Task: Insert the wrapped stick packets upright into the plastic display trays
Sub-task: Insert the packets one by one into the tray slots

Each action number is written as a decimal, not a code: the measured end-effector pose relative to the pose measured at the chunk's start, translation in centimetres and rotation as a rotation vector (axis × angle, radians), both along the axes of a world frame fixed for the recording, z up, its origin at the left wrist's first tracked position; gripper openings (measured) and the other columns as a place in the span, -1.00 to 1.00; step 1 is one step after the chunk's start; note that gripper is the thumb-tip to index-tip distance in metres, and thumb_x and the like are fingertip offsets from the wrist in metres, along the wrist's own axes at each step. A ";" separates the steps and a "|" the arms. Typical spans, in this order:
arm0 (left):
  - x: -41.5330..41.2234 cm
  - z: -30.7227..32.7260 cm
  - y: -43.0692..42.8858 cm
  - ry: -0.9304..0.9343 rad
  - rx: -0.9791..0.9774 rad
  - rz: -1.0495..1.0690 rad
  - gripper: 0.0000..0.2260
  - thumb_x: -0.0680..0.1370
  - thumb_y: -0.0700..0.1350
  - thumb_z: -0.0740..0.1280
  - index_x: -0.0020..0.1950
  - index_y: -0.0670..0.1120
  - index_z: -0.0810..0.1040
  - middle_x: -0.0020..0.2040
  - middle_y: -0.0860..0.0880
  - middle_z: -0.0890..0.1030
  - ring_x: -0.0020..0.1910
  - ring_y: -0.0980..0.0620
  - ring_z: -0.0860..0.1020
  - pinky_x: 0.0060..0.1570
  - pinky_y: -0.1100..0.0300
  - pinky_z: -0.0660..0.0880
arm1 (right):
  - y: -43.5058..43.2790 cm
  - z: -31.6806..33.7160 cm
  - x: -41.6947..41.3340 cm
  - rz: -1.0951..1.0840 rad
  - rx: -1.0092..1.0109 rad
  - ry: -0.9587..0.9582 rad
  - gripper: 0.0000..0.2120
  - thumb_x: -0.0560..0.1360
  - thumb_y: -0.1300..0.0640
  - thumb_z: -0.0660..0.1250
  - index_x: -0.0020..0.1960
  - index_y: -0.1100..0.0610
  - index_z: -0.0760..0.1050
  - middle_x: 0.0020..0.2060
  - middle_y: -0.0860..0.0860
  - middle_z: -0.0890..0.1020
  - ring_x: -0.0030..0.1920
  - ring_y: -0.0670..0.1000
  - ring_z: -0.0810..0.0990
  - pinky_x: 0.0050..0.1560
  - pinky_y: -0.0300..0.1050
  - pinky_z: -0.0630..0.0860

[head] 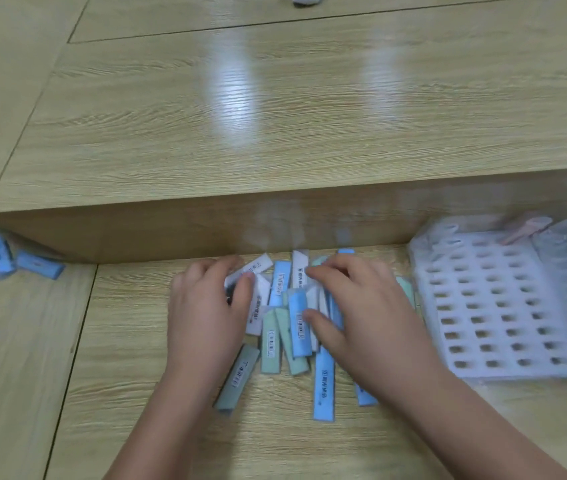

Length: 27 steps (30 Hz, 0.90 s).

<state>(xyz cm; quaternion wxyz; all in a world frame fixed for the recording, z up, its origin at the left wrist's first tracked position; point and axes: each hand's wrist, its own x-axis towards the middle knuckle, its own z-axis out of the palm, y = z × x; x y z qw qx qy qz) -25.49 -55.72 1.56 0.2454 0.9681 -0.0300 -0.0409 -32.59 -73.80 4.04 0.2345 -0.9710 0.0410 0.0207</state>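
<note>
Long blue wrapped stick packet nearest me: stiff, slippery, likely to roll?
Long blue wrapped stick packet: probably stiff, its edges look straight. Likely slippery, the wrapper looks like glossy film. Unlikely to roll, it lies flat on the wooden table.

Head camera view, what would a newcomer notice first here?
A loose pile of wrapped stick packets, blue, green and white, lies flat at the centre of the view, with the left hand and right hand resting on it. Just right of it sits a white plastic tray, its visible slots looking empty. A few stray blue packets lie at the far left.
</note>
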 end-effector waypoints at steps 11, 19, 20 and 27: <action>2.0 1.1 -0.8 0.084 -0.075 0.038 -0.93 0.46 -0.07 0.36 -0.12 0.12 0.57 -0.12 0.14 0.59 -0.08 0.02 0.55 -0.04 -0.04 0.53 | 0.1 -0.6 2.7 -0.022 0.033 0.105 -0.81 0.49 -0.14 0.32 0.08 -0.15 0.53 0.04 -0.14 0.47 0.15 -0.05 0.39 0.12 -0.10 0.40; -0.6 5.8 -1.8 -0.013 -0.340 -0.021 -0.70 0.53 -0.13 0.32 0.19 0.19 0.52 -0.08 0.15 0.55 -0.13 0.18 0.52 -0.11 0.13 0.50 | -2.3 3.0 0.2 -0.283 0.809 -0.045 -0.96 0.50 0.02 0.36 -0.10 -0.08 0.50 -0.29 -0.17 0.53 -0.31 -0.15 0.46 -0.27 -0.20 0.46; -1.5 6.6 -2.5 0.002 -0.402 -0.033 -0.67 0.52 -0.15 0.33 0.19 0.23 0.52 -0.12 0.14 0.54 -0.16 0.16 0.51 -0.14 0.19 0.49 | -3.1 3.7 -0.7 -0.286 0.875 -0.065 -0.91 0.51 0.08 0.36 -0.05 -0.10 0.51 -0.27 -0.13 0.54 -0.32 -0.09 0.46 -0.28 -0.18 0.46; -5.7 8.0 -10.9 0.159 -0.831 -0.095 -0.72 0.52 -0.20 0.43 -0.01 0.23 0.63 -0.26 0.06 0.57 -0.38 0.05 0.51 -0.40 0.28 0.41 | -11.9 5.1 -6.8 -0.506 0.967 -0.142 -0.63 0.55 0.21 0.28 0.10 -0.28 0.54 -0.23 -0.06 0.53 -0.38 0.12 0.61 -0.39 -0.09 0.52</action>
